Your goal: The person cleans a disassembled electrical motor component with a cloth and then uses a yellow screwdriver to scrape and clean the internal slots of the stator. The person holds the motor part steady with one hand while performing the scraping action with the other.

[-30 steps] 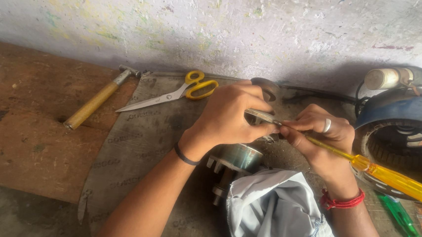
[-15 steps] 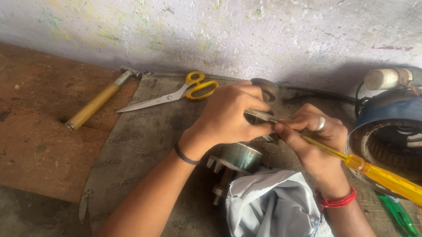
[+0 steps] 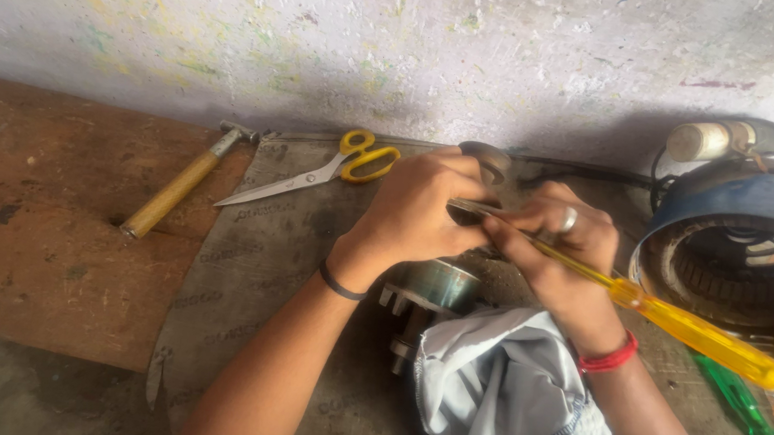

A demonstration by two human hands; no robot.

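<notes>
Yellow screwdriver (image 3: 697, 332): one, right hand (image 3: 561, 257) grip closed on it; left hand (image 3: 424, 213) grip unclear.

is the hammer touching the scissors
Apart. The head view shows the hammer lying on the brown board left of the scissors, with a clear strip of surface between the hammer head and the scissor blades.

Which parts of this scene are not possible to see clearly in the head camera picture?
- Screwdriver tip: head view, hidden behind the left hand and right hand.
- Metal part: its top is under the hands, its lower side behind the grey cloth.
- Blue motor housing: cut off by the right edge.
</notes>
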